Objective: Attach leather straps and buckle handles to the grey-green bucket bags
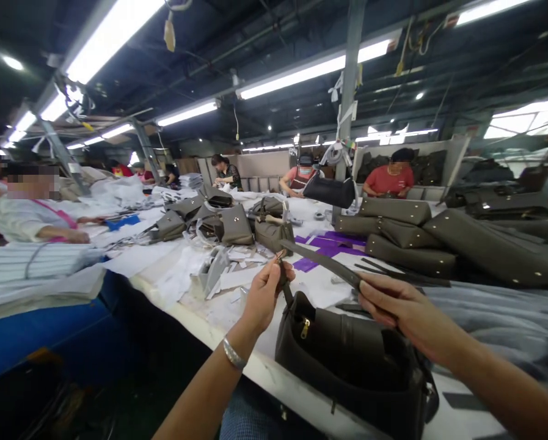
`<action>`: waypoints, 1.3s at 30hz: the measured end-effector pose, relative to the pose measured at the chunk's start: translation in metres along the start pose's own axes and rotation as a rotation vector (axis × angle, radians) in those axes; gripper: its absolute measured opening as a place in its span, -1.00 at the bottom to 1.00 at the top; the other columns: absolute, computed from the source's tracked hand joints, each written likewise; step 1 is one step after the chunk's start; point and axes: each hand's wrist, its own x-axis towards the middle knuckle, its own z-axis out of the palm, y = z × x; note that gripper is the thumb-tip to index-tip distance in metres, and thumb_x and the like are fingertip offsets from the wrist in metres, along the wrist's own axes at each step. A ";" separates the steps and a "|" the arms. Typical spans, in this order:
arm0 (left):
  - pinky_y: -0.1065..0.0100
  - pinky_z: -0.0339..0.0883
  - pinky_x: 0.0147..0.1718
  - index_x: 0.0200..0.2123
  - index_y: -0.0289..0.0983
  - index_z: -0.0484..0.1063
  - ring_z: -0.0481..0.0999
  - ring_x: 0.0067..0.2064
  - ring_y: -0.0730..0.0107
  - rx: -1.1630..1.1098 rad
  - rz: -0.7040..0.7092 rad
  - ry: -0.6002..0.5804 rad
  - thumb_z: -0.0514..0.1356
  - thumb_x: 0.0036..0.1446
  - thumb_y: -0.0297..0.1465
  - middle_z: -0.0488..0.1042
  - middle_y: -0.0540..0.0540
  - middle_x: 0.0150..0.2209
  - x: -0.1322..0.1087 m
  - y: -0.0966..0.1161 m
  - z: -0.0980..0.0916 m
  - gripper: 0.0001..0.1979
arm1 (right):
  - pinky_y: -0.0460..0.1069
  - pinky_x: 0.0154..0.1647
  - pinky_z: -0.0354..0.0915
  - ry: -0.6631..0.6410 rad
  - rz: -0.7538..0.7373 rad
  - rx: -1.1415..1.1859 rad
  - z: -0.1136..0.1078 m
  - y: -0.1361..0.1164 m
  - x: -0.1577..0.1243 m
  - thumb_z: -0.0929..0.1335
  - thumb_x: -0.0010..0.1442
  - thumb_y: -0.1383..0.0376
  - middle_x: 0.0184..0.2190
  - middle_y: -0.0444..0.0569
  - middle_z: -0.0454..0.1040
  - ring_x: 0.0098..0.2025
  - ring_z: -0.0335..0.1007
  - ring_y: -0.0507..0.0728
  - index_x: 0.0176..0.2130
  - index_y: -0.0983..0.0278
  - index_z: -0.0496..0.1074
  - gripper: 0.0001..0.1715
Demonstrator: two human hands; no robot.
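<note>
An open dark olive handbag (347, 360) lies on the white table near its front edge, with a gold zipper pull (305, 329) showing inside. My left hand (267, 290), a silver bracelet on its wrist, is closed in a pinch on the short tab that rises from the bag's left end. My right hand (390, 299) grips a long olive strap (322, 260) between thumb and fingers, above the bag's far side. The strap's free end reaches left to just above my left hand. Its other end is hidden behind my right hand.
Olive bags (237, 225) stand farther back, left of purple material (331, 243). More bags (438, 241) are piled at the right, beside plastic-wrapped pieces (498, 318). Several people work around the table (195, 324); a post (349, 91) rises at its far side.
</note>
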 end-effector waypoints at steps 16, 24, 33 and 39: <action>0.35 0.45 -0.13 0.07 -0.15 0.47 0.54 -0.11 0.32 -0.213 -0.135 0.180 0.07 0.32 -0.09 0.55 -0.08 -0.08 0.001 -0.006 0.002 -0.59 | -0.07 -0.57 -0.22 -0.097 0.154 -0.066 0.013 0.024 0.002 0.42 0.16 -0.01 -0.56 -0.19 0.27 -0.63 -0.10 -0.10 -0.36 0.30 0.46 -0.58; 0.50 0.42 -0.27 0.04 -0.22 0.50 0.51 -0.28 0.50 -0.368 -0.128 0.180 0.16 0.27 -0.11 0.55 -0.04 -0.23 0.000 -0.003 0.005 -0.59 | -0.09 -0.58 -0.14 -0.073 0.157 0.029 0.012 0.025 0.003 0.43 0.15 0.02 -0.56 -0.18 0.29 -0.60 -0.01 -0.08 -0.30 0.31 0.48 -0.62; 0.39 0.40 -0.16 0.03 -0.16 0.48 0.50 -0.22 0.42 -0.136 -0.048 0.146 0.16 0.24 -0.05 0.53 -0.03 -0.24 0.000 -0.007 0.000 -0.58 | -0.08 -0.56 0.00 -0.025 0.135 -0.123 0.013 0.026 0.000 0.42 0.14 -0.04 -0.57 -0.13 0.37 -0.59 0.12 -0.02 -0.33 0.29 0.52 -0.57; 0.38 0.31 -0.24 -0.41 -0.28 0.50 0.38 -0.33 0.41 0.234 0.074 -0.056 0.18 0.22 -0.08 0.42 -0.01 -0.45 -0.005 -0.008 0.015 -0.62 | -0.06 -0.43 0.15 -0.028 -0.034 -0.184 0.020 0.018 0.017 0.38 0.22 0.04 -0.42 -0.09 0.48 -0.51 0.20 -0.01 -0.16 0.28 0.51 -0.62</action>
